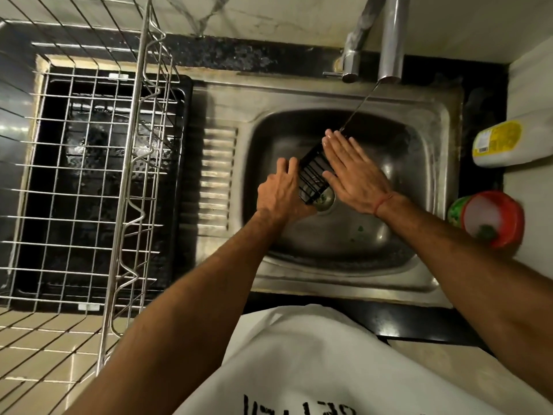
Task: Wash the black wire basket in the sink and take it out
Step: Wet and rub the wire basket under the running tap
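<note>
Head view, looking straight down into a steel sink [431, 121]. Black wire basket [314, 175] held on edge inside the basin, just above the drain [326, 200], tilted so its upper end reaches toward the thin stream of water [360, 106] falling from the tap [390, 40]. Placed there, presumably, so the flow runs the length of the wires and drains away directly below.

Left hand [281, 190] wrapped round the basket's left side, fingers curled over the rim: a steadying grasp, keeping the light frame from twisting under the rubbing. Right hand [350, 169] laid flat against the basket's right face, fingers straight and together, holding nothing; a wiping or rubbing palm by the look of it, wet at the fingertips. Red thread visible at the right wrist.

Judged stage: mid-wash, basket not yet lifted out. Bits of green residue lying on the basin floor near the drain.

To the left, a steel dish rack [89, 175] standing over a black tray, a likely resting place once the basket comes out. To the right, on the dark tabletop [484, 94], a yellow-labelled bottle [496, 145] lying on its side and a red tub [493, 220] with something green beside it, near the sink's edge. White cloth of a shirt at the bottom of the view.
</note>
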